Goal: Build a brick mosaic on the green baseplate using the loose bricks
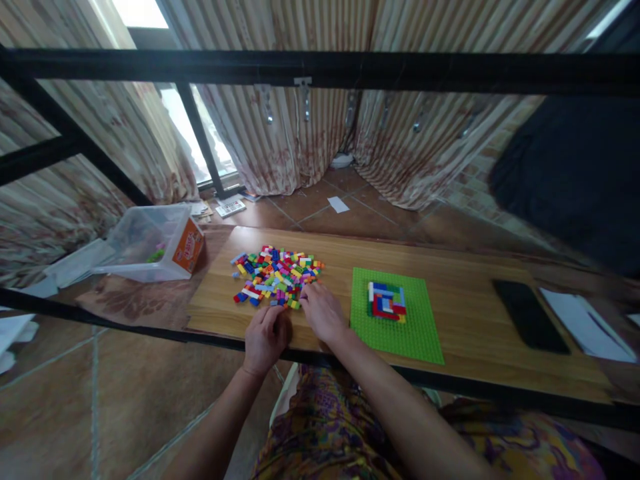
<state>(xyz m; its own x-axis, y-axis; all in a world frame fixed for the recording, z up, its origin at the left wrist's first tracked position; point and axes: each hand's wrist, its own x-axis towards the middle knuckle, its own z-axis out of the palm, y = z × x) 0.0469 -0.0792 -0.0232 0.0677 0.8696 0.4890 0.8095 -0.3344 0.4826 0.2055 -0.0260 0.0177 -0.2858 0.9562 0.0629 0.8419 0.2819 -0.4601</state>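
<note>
A loose pile of small colourful toy building bricks (273, 273) lies on the left half of the wooden table. My right hand (323, 312) reaches to the pile's right front edge, its fingertips pinched together among the bricks; whatever is between them is too small to tell. Just in front of the pile, by the table's near edge, my left hand (265, 339) is curled closed, and its fingers hide what may be inside. To the right of my right hand lies a green baseplate (415, 337), bearing a low rectangular structure of stacked multicoloured bricks (387, 303).
The wooden table (470, 300) has a black phone-like slab (530, 315) on its right side, with white paper (590, 325) beyond. A clear plastic bin (150, 233) with an orange label stands at the left. A black metal bar (325, 70) crosses above the far side.
</note>
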